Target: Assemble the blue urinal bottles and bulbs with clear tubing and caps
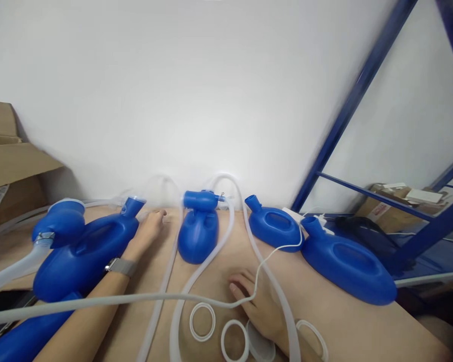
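My left hand [148, 229] reaches forward beside the neck of a blue plastic bottle [83, 251] lying on the wooden table [362, 327]; its fingers are stretched out and touch the table by the bottle's spout. My right hand [257, 301] rests flat on the table with fingers apart, next to white rings [203, 322] and under a thin white cable [136, 300]. A blue bottle with a capped fitting [198, 226] lies between the hands, with clear tubing [196, 281] looping around it.
Two more blue bottles [275, 229] [347, 264] lie at the right. A blue cup on a hose [58, 223] sits far left. Cardboard boxes [7, 166] stand at the left, a blue metal rack [347, 115] at the right. A white wall is behind.
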`<state>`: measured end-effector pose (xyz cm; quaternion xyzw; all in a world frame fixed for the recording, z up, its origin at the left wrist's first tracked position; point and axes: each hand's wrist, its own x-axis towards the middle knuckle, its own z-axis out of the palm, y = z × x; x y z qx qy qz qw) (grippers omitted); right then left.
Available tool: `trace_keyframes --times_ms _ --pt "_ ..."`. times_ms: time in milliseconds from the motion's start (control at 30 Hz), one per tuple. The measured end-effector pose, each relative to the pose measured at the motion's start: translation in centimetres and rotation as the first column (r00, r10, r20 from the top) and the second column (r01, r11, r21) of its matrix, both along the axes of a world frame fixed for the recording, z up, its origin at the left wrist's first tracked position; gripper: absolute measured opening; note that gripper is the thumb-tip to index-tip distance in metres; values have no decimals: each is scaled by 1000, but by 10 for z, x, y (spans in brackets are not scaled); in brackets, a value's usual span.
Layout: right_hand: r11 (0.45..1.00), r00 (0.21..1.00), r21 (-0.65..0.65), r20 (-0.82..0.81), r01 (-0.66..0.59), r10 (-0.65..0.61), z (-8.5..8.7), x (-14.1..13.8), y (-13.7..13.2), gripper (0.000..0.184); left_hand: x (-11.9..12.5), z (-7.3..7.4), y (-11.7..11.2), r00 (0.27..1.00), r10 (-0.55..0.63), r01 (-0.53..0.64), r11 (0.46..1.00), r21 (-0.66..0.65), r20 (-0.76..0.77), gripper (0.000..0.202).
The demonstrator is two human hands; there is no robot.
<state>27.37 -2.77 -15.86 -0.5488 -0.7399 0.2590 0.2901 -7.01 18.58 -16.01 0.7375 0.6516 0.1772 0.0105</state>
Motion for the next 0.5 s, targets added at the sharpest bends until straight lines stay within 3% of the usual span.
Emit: trace_keyframes --times_ms 300,500 --pt "1000 1000 12 -10 -28 28 -3 0 0 26 -10 -10 5 997 55 -58 997 -42 -54 43" --pt "999 999 35 -13 -39 39 -4 0 1 23 -9 -8 -1 999 -44 43 994 -104 -6 36"
